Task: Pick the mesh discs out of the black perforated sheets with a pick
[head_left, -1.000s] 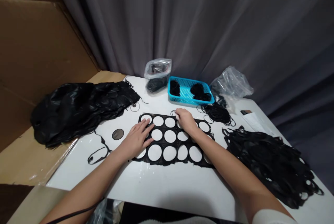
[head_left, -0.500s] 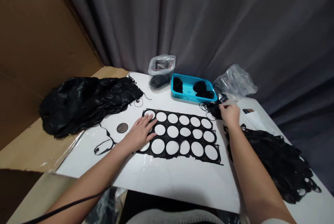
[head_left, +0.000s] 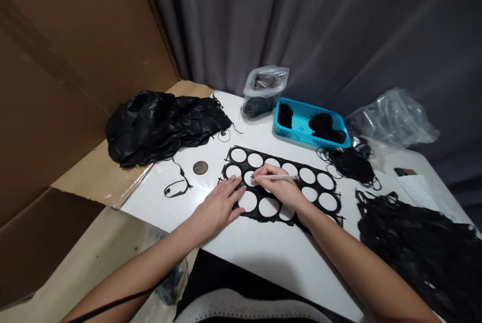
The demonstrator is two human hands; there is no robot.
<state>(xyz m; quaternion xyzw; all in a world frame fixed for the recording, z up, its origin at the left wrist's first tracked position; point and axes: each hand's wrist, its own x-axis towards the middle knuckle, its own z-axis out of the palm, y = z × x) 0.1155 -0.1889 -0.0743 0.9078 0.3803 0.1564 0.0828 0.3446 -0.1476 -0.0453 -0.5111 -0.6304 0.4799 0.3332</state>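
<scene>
A black sheet (head_left: 242, 186) with rows of round holes lies flat on the white table (head_left: 158, 210). My left hand (head_left: 222, 206) rests spread on the sheet's left part, its fingertips near the holes. In my right hand (head_left: 276, 185) is a thin, pale pen-like tool (head_left: 283, 177), pinched between the fingers; its dark tip points left, over a hole in the middle row. My right hand and forearm hide part of the sheet. Left of the sheet lie a dark disc (head_left: 200, 168) and a black strip loop (head_left: 176, 189).
At the back are a clear bag (head_left: 264, 89) with black contents and a blue basket (head_left: 297, 136) holding black bundles. Black cord (head_left: 350, 165) and another plastic bag (head_left: 395, 117) lie right of it. Black piles lie at left (head_left: 165, 124) and right (head_left: 417, 242).
My right hand has come from the black cord at the right to the sheet and now holds the pen-like tool. My left hand stays on the sheet. The view has shifted.
</scene>
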